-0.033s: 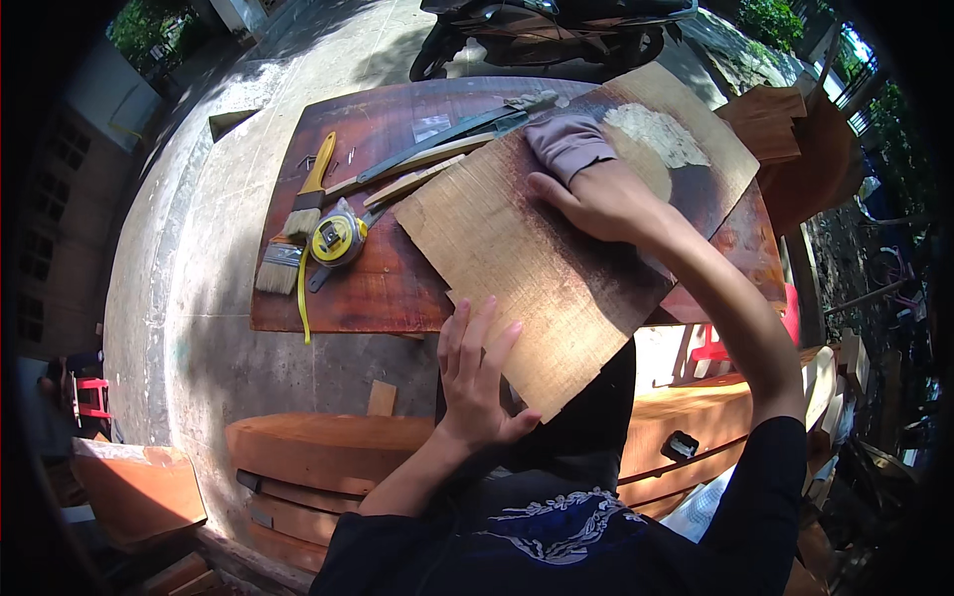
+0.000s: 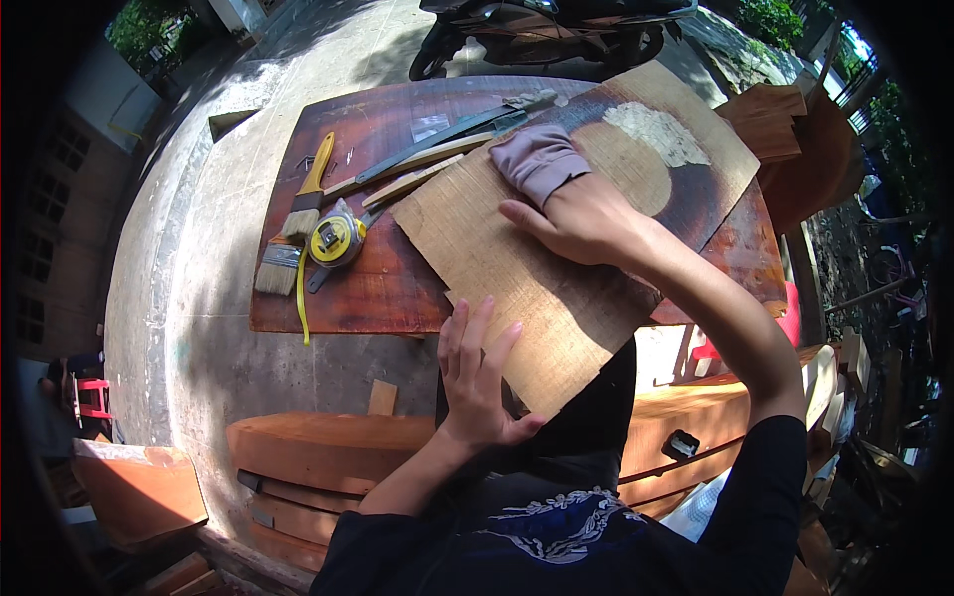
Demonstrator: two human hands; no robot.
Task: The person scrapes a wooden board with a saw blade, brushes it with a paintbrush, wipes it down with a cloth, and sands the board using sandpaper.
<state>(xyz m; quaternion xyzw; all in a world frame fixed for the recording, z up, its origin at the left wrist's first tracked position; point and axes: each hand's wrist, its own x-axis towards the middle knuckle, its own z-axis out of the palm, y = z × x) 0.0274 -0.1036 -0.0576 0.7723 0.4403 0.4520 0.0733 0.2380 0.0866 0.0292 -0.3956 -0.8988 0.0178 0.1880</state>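
A broad, thin pale-brown wooden board [image 2: 522, 273] lies slantwise across the reddish-brown tabletop [image 2: 388, 288], its near corner jutting past the front edge. Toward its far end are dark areas, a round tan patch [image 2: 628, 167] and a whitish patch. My right hand [image 2: 586, 214] presses a greyish-mauve cloth [image 2: 537, 162] flat on the board; the cloth hides the fingers, while the thumb sticks out. At the left edge near that corner, my left hand [image 2: 472, 372] has its fingers spread, fingertips on the wood and thumb by the corner.
Left of the board lie a yellow tape measure [image 2: 336, 238], two paintbrushes [image 2: 312, 194], a long metal strip [image 2: 427, 149] and wooden sticks [image 2: 422, 182]. Beyond the table stands a motorbike [image 2: 556, 35]. Thick timber pieces [image 2: 328, 442] are stacked below, and a red stool [image 2: 94, 397] stands far left.
My right hand and the cloth have slid left and a little nearer over the board, uncovering more of the round tan patch. My left hand has stayed almost in place.
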